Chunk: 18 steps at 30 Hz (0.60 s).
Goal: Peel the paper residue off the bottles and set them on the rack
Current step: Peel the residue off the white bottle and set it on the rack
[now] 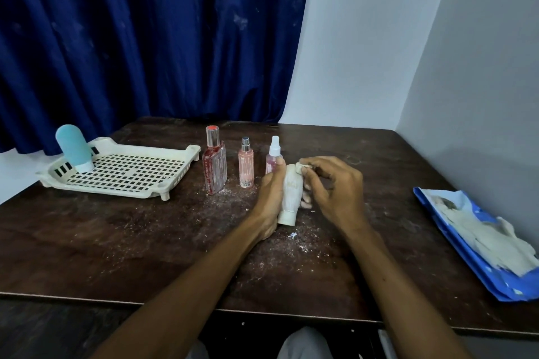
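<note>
**Bottle point(291, 192) gripped low over the worktop, paper pinched at its far end**

The bottle, coated in whitish paper, lies tilted at the middle of the worktop point(116, 242), its cap towards the person. The left hand point(269, 198) grips it from the left, thumb stretched along its side and fingers curled beneath. The right hand point(332, 186) pinches a small wad of paper point(302, 167) at the bottle's far end; whether that wad is still attached is hard to tell.

Just behind the hands stand a red bottle point(215, 169), a pink bottle point(246, 166) and a spray bottle point(274, 151) in a row, the last partly hidden by the left thumb. To the left sits the cream rack point(191, 151), with a blue tube point(73, 146) standing cap-down in its far left corner. White crumbs speckle the worktop around the hands. At the right edge a blue folder point(455, 245) carries a heap of peeled paper scraps point(490, 239).
</note>
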Tool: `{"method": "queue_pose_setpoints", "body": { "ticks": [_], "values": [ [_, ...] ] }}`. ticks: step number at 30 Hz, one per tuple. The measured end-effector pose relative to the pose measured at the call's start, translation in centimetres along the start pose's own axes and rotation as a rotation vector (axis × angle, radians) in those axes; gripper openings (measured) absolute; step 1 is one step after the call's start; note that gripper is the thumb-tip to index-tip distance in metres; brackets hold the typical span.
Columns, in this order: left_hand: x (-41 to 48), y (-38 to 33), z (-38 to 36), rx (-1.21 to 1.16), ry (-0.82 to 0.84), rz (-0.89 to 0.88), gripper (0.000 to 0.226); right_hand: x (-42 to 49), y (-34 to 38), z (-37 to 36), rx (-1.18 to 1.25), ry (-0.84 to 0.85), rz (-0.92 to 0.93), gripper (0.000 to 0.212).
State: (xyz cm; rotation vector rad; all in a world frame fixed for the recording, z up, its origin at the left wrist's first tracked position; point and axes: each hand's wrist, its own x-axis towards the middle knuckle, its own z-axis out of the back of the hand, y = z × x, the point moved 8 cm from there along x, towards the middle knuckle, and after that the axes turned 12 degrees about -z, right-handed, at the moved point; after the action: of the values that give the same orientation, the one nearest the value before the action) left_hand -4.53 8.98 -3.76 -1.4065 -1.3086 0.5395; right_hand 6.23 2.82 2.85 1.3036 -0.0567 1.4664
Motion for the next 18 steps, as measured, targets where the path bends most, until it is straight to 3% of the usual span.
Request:
{"method": "queue_pose_setpoints", "body": {
  "ticks": [18],
  "values": [
    [-0.08,0.30,-0.11,-0.131,-0.008,0.054,0.040,-0.52,0.83,-0.29,-0.046,-0.052,0.038,0.027]
  ]
}}
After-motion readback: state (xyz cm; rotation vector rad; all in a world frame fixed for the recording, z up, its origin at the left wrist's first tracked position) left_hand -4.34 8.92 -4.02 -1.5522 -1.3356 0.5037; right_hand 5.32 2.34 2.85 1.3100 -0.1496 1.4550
